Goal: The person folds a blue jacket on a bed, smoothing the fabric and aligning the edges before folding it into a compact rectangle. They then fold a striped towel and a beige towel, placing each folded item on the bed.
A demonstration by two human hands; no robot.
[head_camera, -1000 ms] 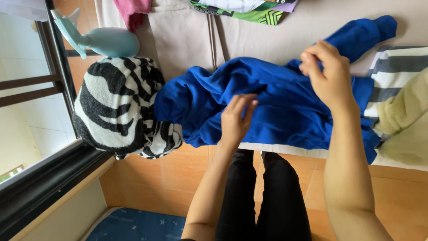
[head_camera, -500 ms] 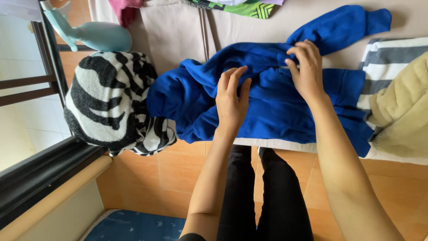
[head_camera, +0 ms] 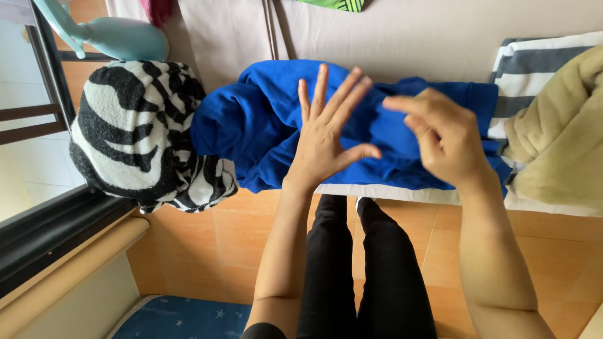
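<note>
A rumpled bright blue fleece garment (head_camera: 264,125) lies bunched on the pale beige bed sheet (head_camera: 408,37), its lower edge at the bed's rim above the orange tiled floor (head_camera: 207,245). The left hand (head_camera: 326,135) is spread flat, fingers apart, palm down over the middle of the garment; whether the palm presses the cloth or hovers just above cannot be told. The right hand (head_camera: 443,135) hangs over the garment's right part with fingers loosely curled, gripping nothing that can be seen; it covers that stretch of cloth, so the garment's shape there is hidden.

Left of the garment, touching it, sits a black-and-white zebra-patterned plush blanket (head_camera: 135,135), and beyond that a pale teal whale-shaped soft toy (head_camera: 119,37), cut off by the upper edge. Right of the garment lie a grey-and-white striped cloth (head_camera: 534,63) and a cream fuzzy blanket (head_camera: 559,138), both running out of view. Below the garment, the person's black-trousered legs (head_camera: 352,270) stand on the floor.
</note>
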